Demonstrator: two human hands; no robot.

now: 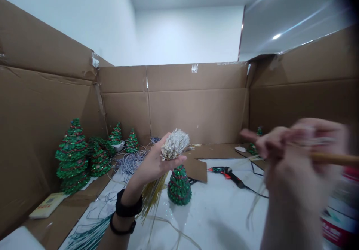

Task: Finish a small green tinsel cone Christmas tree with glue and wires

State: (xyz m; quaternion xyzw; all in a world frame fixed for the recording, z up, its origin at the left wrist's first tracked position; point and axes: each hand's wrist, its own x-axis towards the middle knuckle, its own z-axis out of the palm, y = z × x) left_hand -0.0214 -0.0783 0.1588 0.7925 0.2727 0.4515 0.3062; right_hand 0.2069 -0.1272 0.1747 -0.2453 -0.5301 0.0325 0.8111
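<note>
My left hand (159,158) is closed around a bundle of thin gold stems whose silvery-white beaded heads (176,144) stick out above the fingers. The gold stems (153,197) hang below the palm. Just under it, a small green beaded Christmas tree (179,186) with red trim stands upright on the white table. My right hand (294,152) is raised at the right and smeared by motion. A wooden stick (333,158) is gripped in it, and one finger points out leftward. Something pale between its fingers is too blurred to name.
More beaded trees (73,156) stand at the left beside tangled silvery wire (131,165). Green strands (91,233) lie at the front left. A glue gun (228,173) with its cord rests right of centre. A red-labelled bottle (336,220) stands far right. Cardboard walls (196,111) enclose the table.
</note>
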